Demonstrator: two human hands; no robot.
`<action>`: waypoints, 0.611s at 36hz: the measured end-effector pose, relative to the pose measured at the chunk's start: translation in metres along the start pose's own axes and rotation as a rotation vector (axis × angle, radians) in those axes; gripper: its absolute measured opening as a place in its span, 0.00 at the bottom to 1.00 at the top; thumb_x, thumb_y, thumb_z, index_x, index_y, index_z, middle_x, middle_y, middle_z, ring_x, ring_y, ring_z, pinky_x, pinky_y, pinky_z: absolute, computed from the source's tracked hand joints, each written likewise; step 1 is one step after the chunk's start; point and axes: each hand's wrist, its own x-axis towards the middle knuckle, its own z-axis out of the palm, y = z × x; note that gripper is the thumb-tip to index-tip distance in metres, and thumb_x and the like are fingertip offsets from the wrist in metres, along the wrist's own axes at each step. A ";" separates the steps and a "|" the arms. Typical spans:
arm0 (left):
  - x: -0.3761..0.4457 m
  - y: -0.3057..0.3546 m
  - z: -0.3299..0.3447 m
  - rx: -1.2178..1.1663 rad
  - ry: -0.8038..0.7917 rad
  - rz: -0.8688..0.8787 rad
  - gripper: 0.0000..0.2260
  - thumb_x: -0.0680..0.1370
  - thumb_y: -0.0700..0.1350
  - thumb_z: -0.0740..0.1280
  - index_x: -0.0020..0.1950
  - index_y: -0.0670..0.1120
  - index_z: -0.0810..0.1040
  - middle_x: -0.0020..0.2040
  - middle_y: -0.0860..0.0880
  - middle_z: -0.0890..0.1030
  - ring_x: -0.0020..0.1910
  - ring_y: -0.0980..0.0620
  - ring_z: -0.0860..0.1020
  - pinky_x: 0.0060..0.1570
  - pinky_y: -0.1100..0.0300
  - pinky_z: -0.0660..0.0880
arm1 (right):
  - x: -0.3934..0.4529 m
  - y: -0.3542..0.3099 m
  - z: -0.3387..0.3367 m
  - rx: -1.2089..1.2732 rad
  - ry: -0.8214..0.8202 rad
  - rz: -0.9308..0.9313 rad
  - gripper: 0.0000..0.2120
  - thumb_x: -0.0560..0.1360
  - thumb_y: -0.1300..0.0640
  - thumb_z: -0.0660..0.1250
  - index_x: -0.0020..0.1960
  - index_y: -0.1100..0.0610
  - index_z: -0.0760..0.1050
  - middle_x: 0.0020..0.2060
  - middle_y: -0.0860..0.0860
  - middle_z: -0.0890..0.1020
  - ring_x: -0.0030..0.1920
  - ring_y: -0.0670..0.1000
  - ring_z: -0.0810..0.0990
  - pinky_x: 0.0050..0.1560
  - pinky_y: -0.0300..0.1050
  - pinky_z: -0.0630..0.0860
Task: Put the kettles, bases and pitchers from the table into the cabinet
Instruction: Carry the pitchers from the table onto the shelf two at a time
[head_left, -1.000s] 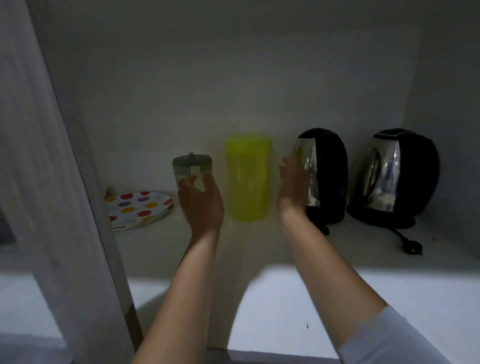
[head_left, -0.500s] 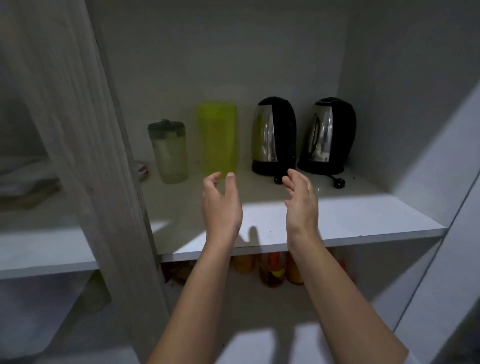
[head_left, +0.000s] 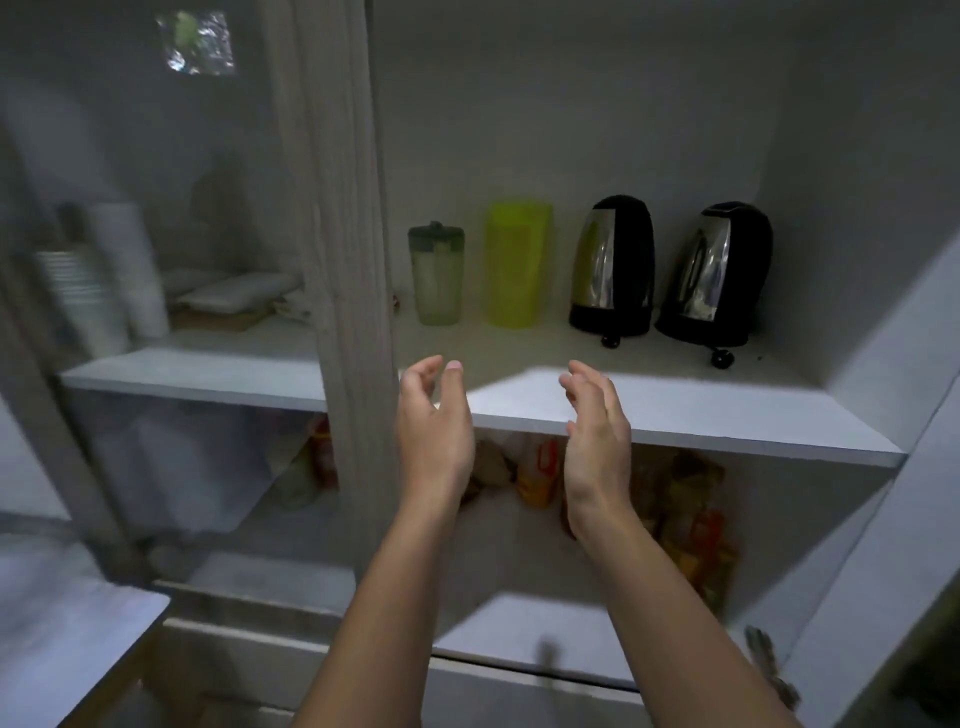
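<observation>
On the cabinet shelf (head_left: 675, 415) stand, from left to right, a clear pitcher with a grey-green lid (head_left: 435, 275), a yellow-green pitcher (head_left: 517, 264) and two black-and-steel kettles (head_left: 613, 267) (head_left: 719, 275), each on its black base with the plug lying in front. My left hand (head_left: 434, 431) and my right hand (head_left: 597, 431) hover in front of the shelf edge, palms facing each other, fingers apart and holding nothing. Both are well short of the pitchers.
A pale wooden cabinet upright (head_left: 343, 260) rises just left of my left hand. Stacked white dishes (head_left: 98, 280) and flat packs sit in the left compartment. Coloured food packets (head_left: 675, 499) fill the shelf below. An open white door (head_left: 883, 467) stands at the right.
Both hands have let go beside the yellow-green pitcher and drawn back out of the cabinet to the shelf's front edge. The camera has pulled back, showing more of the cabinet.
</observation>
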 end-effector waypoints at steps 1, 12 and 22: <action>-0.006 -0.002 -0.009 0.021 0.025 0.003 0.13 0.80 0.49 0.59 0.63 0.48 0.72 0.61 0.52 0.75 0.59 0.55 0.72 0.58 0.61 0.66 | -0.008 0.001 0.002 -0.001 -0.018 0.011 0.13 0.79 0.50 0.56 0.61 0.47 0.74 0.59 0.43 0.76 0.61 0.43 0.72 0.62 0.40 0.66; -0.036 -0.004 -0.160 0.156 0.400 -0.051 0.14 0.80 0.50 0.59 0.64 0.49 0.72 0.62 0.51 0.76 0.57 0.52 0.74 0.56 0.58 0.70 | -0.102 0.005 0.094 0.079 -0.360 0.154 0.13 0.79 0.52 0.58 0.61 0.49 0.75 0.51 0.40 0.77 0.54 0.42 0.74 0.59 0.42 0.68; -0.047 -0.007 -0.310 0.185 0.742 -0.096 0.13 0.80 0.52 0.58 0.63 0.51 0.71 0.63 0.52 0.74 0.58 0.53 0.72 0.56 0.57 0.69 | -0.190 0.003 0.210 0.084 -0.685 0.182 0.14 0.79 0.53 0.58 0.63 0.51 0.73 0.49 0.42 0.75 0.46 0.39 0.73 0.44 0.33 0.66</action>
